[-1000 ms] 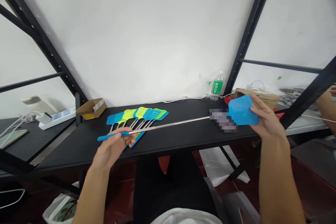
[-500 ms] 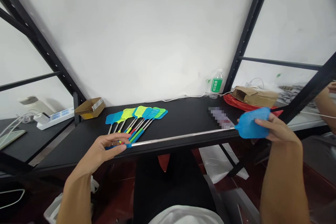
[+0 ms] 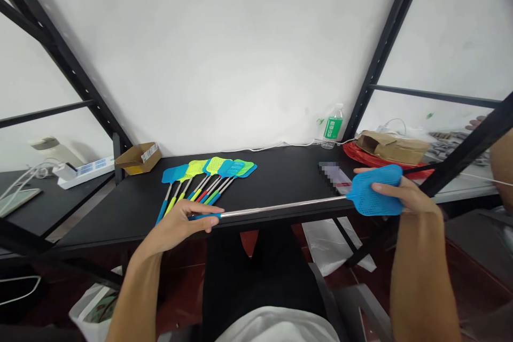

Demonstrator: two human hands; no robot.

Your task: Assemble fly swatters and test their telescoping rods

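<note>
I hold one blue fly swatter (image 3: pixel 372 195) stretched across the front of the black table (image 3: pixel 280 181). My right hand (image 3: pixel 395 192) grips its blue mesh head at the right. My left hand (image 3: pixel 182 222) pinches its blue handle at the left, and the steel telescopic rod (image 3: pixel 280 206) runs between them, just above the table's front edge. Behind my left hand, a fan of several blue and yellow-green fly swatters (image 3: pixel 208 173) lies flat on the table.
A green-labelled water bottle (image 3: pixel 332 127) stands at the back by a black frame post (image 3: pixel 385 48). A small cardboard box (image 3: pixel 138 156) sits back left. Right: a brown paper bag (image 3: pixel 395 145) on a red tray, and another person's arm (image 3: pixel 503 157).
Both hands lowered the swatter from above the table to its front edge. The rod looks shorter now, my left hand having moved right along it. The head turned flatter.
</note>
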